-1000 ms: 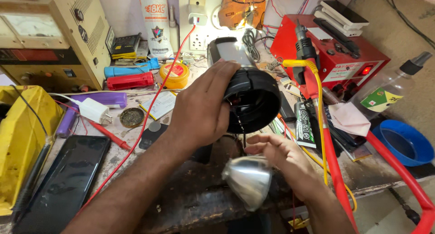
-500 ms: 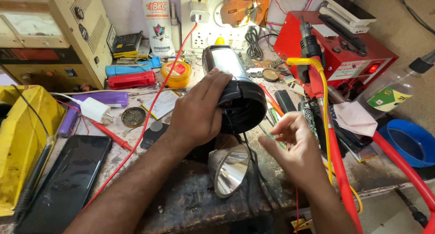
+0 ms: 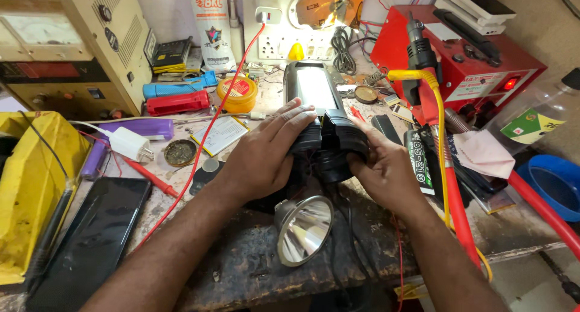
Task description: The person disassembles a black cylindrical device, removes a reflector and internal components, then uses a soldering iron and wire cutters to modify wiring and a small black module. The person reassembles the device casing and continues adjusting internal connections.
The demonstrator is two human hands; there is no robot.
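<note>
Head view. Black torch body [image 3: 320, 127]: mid-bench, lying lengthwise, clasped from both sides. Left hand [image 3: 266, 158]: fingers spread and closed over its left flank. Right hand [image 3: 386, 167]: wrapped around the round front end.

Silver reflector cone [image 3: 304, 228]: loose, on its side just in front of the torch, near the bench edge (likely to roll off if nudged).

Thin red wires [image 3: 311, 167]: showing at the open front, apt to snag or tear if the body twists.

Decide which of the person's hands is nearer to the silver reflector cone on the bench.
Left. The left hand grips the black torch just above the reflector cone; the right hand sits further right.
</note>
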